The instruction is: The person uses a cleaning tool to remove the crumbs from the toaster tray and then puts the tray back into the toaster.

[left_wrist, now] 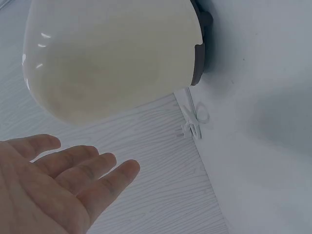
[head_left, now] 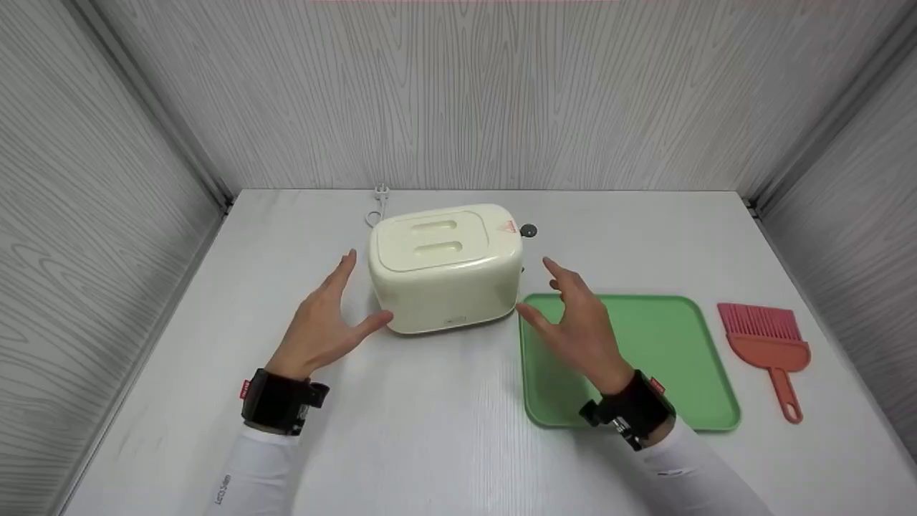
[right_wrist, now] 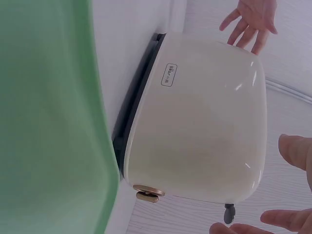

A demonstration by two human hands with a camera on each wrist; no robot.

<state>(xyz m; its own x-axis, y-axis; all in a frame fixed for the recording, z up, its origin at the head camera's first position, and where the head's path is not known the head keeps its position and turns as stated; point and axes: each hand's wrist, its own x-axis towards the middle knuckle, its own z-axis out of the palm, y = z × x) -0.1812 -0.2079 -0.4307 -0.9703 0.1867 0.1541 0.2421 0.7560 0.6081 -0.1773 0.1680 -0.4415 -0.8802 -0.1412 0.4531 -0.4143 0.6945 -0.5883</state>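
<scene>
left hand (head_left: 319, 330) 8 o'clock off toaster (head_left: 448, 287), right hand (head_left: 582, 330) 4 o'clock, fingers apart — green tray (head_left: 655, 344) edging in at 4, room at 6 — gold knob (right_wrist: 147, 197) clear in right-wrist view only

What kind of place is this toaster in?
It looks like a little work booth, probably not a real kitchen: wood-patterned panels stand behind and on both sides of a white table, where the toaster and a green tray sit.
</scene>
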